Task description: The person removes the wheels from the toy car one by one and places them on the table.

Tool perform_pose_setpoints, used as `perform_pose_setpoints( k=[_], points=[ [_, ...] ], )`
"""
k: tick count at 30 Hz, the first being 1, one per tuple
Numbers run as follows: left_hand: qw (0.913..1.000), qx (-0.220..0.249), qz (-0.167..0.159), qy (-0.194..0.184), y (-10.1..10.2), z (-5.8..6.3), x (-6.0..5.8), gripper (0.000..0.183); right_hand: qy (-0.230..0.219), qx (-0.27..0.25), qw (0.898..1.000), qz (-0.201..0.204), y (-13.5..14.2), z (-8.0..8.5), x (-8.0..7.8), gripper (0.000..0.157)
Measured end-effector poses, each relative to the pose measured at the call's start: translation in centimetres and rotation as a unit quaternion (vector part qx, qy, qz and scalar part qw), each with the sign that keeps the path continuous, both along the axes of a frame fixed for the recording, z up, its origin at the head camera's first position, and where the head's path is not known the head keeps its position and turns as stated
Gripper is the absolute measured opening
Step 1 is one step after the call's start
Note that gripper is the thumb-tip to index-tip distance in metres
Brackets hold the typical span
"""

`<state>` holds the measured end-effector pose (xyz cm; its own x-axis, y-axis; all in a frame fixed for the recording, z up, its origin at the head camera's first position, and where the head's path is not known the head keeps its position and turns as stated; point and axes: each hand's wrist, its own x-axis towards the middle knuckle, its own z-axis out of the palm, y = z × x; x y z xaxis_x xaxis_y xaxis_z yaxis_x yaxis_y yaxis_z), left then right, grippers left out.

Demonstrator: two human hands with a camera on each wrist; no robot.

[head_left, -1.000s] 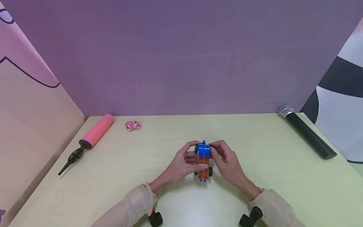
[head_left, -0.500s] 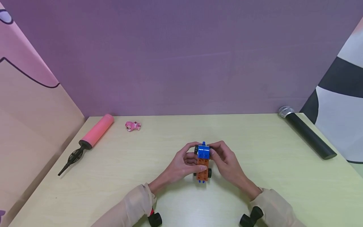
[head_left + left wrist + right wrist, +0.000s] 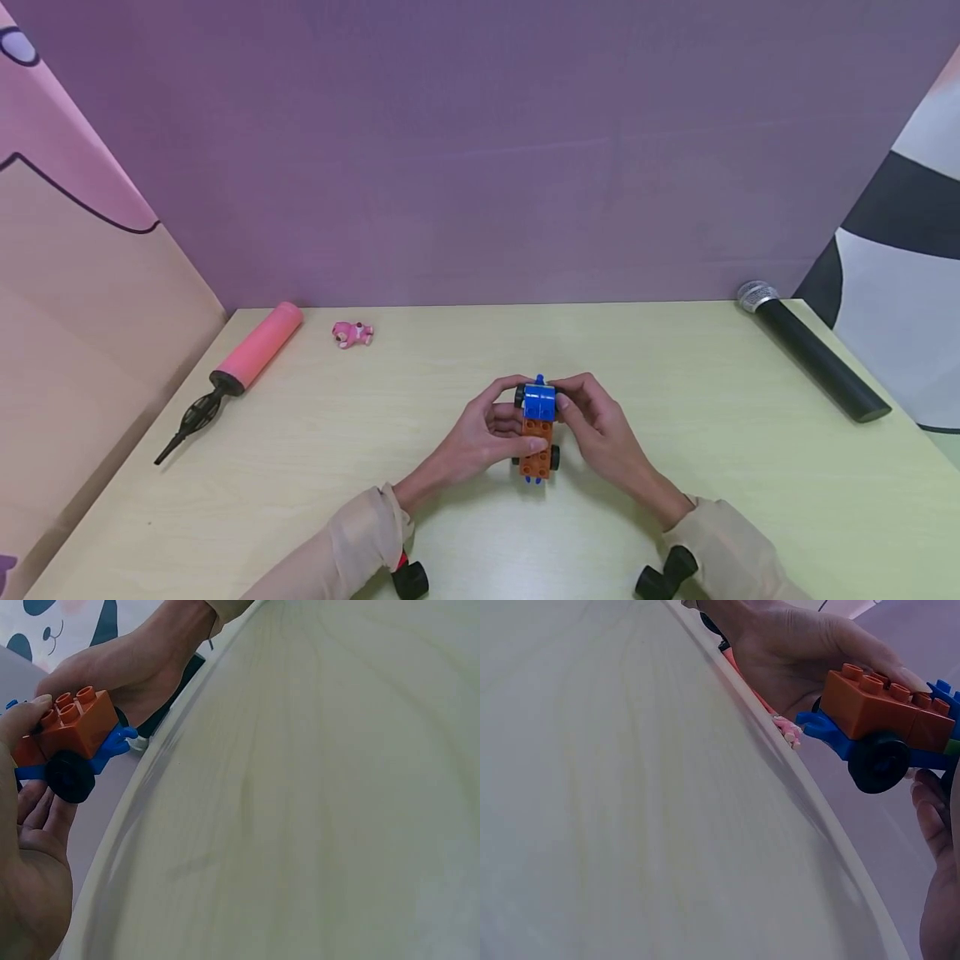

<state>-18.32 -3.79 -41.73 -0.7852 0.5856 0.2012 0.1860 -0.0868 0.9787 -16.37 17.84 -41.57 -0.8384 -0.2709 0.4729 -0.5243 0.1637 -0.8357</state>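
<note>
Between both hands is a toy building-block car [image 3: 537, 429] with orange studded bricks, a blue block at its far end and black wheels. My left hand [image 3: 480, 433] grips it from the left, thumb over the orange bricks and fingers underneath. My right hand [image 3: 600, 425] pinches the far end near the blue block, thumb at its right side. In the left wrist view the orange brick [image 3: 79, 727], a black wheel [image 3: 70, 777] and a blue hitch-like end [image 3: 114, 747] show plainly. The right wrist view shows the same car [image 3: 877, 727] from its other side, partly cut off.
On the table [image 3: 420, 358], a pink balloon pump [image 3: 258, 350] with a black nozzle lies at left. A small pink bear figure [image 3: 352, 334] lies near the back edge, and a black microphone [image 3: 817, 354] at right. A purple wall [image 3: 480, 150] stands behind.
Over the second the car's near end has shifted slightly left and toward me. Both hands keep their hold almost unmoved.
</note>
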Motion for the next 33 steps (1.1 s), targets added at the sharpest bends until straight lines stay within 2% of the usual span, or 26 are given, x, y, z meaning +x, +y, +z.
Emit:
perform_pose_setpoints(
  k=[4,11,18,22,28,33],
  points=[
    [1.0000,0.004,0.001,-0.001,-0.02,0.05,0.05,0.066,0.004,-0.005,1.000,0.004,-0.06,0.00,0.00,0.022],
    [0.9999,0.011,0.003,-0.009,0.01,0.02,-0.05,0.068,-0.008,-0.010,1.000,-0.011,-0.25,-0.13,0.07,0.031],
    [0.9998,0.018,0.004,-0.008,0.09,-0.01,-0.11,0.067,-0.028,0.011,0.998,-0.047,-0.26,-0.26,0.00,0.024],
    [0.9998,0.020,0.006,-0.005,0.08,-0.14,-0.16,0.066,-0.023,0.017,0.998,-0.062,-0.25,-0.22,0.07,0.022],
    [0.9999,0.016,0.005,-0.004,0.09,-0.16,-0.15,0.065,0.004,0.009,0.999,-0.053,-0.32,-0.15,0.06,0.020],
    [0.9998,0.018,0.001,-0.007,0.03,0.03,-0.02,0.068,0.009,-0.007,0.999,-0.042,-0.28,-0.14,-0.06,0.021]
  ],
)
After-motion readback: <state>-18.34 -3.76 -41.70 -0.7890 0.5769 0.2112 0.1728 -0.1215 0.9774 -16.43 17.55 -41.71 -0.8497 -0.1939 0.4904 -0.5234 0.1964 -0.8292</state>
